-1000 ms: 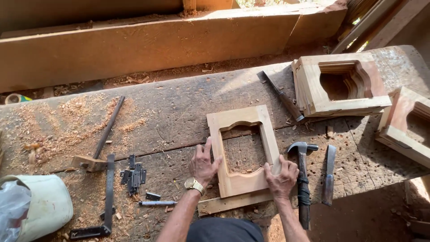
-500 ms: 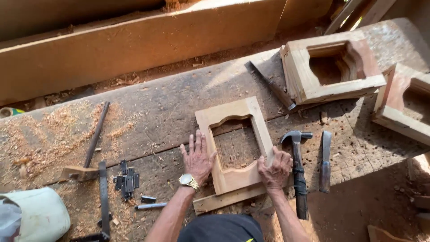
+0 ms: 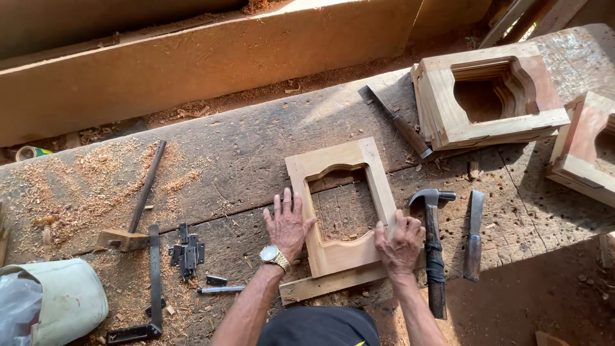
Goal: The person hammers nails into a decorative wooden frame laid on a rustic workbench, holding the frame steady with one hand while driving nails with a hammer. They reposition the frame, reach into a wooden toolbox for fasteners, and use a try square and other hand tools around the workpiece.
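A pale wooden frame (image 3: 378,179) with an arched cut-out lies flat on the worn plank workbench (image 3: 243,160). My left hand (image 3: 287,224), with a gold watch on the wrist, presses flat on the bench against the frame's left rail, fingers spread. My right hand (image 3: 398,242) rests on the frame's lower right corner, fingers curled over the edge. A thin wooden strip (image 3: 333,283) sticks out under the frame's near end. A claw hammer (image 3: 433,243) lies just right of my right hand.
A chisel (image 3: 474,234) lies right of the hammer and another chisel (image 3: 398,123) behind the frame. Stacked wooden frames (image 3: 490,96) stand at right, one more frame (image 3: 586,147) at the edge. Metal hardware (image 3: 187,256), a square (image 3: 154,282) and a white container (image 3: 61,301) sit left, among sawdust.
Both hands stay against the frame, which keeps its place on the bench. The view has shifted slightly with my head.
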